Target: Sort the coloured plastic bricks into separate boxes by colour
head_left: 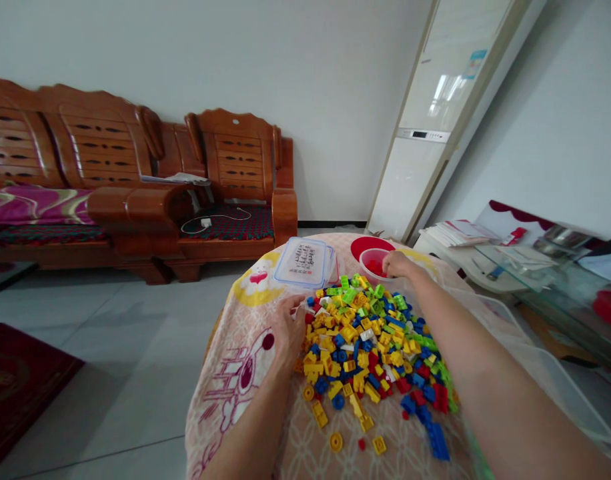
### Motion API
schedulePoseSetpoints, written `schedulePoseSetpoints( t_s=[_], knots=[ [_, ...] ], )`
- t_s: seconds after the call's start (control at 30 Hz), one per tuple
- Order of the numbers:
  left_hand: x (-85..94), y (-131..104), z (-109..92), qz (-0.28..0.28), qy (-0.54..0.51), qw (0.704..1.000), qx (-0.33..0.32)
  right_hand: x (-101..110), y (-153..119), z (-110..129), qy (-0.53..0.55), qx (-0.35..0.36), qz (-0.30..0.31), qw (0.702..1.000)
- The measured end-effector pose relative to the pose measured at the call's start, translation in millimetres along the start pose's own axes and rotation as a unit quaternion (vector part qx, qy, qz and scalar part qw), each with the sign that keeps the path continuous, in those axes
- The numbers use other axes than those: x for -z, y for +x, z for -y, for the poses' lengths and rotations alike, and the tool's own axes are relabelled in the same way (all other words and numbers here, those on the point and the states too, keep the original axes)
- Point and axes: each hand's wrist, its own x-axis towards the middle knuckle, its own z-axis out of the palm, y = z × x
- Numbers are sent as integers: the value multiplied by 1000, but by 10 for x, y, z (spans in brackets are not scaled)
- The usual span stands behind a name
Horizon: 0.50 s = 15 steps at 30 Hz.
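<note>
Fingers of the right hand [398, 264] are curling over the rim of the small clear cup [376, 262], which is holding red bricks at the table's far edge; whether they are pinching a brick cannot be told. Behind it a red lid [364, 245] is lying flat. The left hand [287, 328] is resting loosely open against the left edge of the brick pile [370, 340], fingertips touching pieces. Stacked clear lidded boxes [305, 262] are sitting just beyond.
</note>
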Motion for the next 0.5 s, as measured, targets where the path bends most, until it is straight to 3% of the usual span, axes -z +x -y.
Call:
schedulePoseSetpoints(
  t_s=[0.13, 0.33, 0.5],
  knots=[
    [-9, 16, -3, -1, 20, 1000, 0, 261, -308, -224, -13, -36, -58, 998],
    [10, 24, -8, -2, 27, 999, 32, 513, -1047, -694, -41, -150, -153, 976],
    [20, 1, 28, 9, 64, 998, 22, 609, -1523, -739, -33, -185, -201, 961]
  ],
)
